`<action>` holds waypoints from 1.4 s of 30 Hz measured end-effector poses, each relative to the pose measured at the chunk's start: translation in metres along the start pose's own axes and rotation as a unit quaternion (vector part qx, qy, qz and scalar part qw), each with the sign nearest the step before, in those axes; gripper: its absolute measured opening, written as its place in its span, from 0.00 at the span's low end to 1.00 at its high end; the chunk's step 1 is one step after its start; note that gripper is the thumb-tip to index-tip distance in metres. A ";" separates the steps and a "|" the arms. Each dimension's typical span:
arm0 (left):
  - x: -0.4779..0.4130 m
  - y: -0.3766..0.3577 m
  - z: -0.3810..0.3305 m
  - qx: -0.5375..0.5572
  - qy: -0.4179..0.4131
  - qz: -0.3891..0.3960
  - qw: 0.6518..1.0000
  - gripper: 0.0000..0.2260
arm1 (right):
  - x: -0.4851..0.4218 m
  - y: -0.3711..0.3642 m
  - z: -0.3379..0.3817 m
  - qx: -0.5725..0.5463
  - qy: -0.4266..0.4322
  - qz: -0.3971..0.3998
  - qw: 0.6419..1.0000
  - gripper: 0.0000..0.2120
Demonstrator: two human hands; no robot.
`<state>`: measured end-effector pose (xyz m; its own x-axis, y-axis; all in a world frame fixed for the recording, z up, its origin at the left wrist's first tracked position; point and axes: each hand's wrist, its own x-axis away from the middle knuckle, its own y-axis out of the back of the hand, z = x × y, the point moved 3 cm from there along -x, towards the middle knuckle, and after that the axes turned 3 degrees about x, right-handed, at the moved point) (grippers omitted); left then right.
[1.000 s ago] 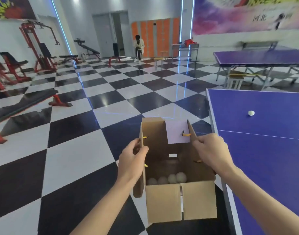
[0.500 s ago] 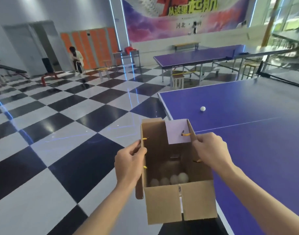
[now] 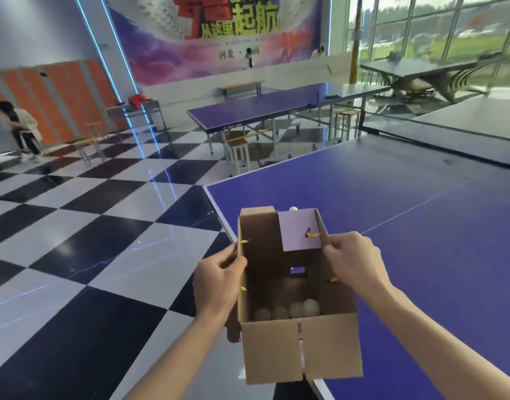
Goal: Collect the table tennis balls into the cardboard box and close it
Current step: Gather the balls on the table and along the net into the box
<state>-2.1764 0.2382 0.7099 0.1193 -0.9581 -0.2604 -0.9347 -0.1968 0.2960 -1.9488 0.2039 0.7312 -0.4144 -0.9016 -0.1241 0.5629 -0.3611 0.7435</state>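
Since half a second ago your view has swung right, and the cardboard box [image 3: 302, 347] has come in over the corner of the counter [image 3: 421, 241]. The loose ball [image 3: 293, 209], which lay well beyond the box, now peeks just over its far rim.

Far to the left of your left hand [image 3: 219, 280], a person [image 3: 19, 125] in a pale top stands by orange lockers [image 3: 63, 93], with the chequered floor [image 3: 89, 226] in between. Your left hand grips the box's left wall, fingers curled round its edge. The box hangs between your two hands with its top open, its flaps upright and a lilac paper patch [image 3: 298, 229] on the far flap. At least four white balls [image 3: 297, 308] lie in a row on its bottom against the near wall, below both hands. Your right hand [image 3: 353, 261] grips the top of the right wall, fingers curled over the edge. To the right of that hand the blue counter stretches away, crossed by a thin white line.
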 end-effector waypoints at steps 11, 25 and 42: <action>-0.122 -0.161 -0.002 0.049 -0.033 0.154 0.986 0.13 | -0.100 0.036 -0.062 0.025 -0.128 -0.127 0.983 0.11; -0.217 -0.346 -0.010 0.072 -0.078 0.351 0.930 0.14 | -0.193 0.050 -0.144 0.070 -0.276 -0.244 0.927 0.14; -0.192 -0.447 0.014 0.017 -0.052 0.377 0.925 0.14 | -0.210 0.051 -0.233 0.080 -0.301 -0.236 0.920 0.20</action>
<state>-1.7858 0.5133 0.6147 -0.6020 -0.7946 -0.0787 -0.7489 0.5276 0.4010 -1.6667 0.3193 0.6422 -0.9342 -0.3402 -0.1072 0.1260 -0.5959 0.7931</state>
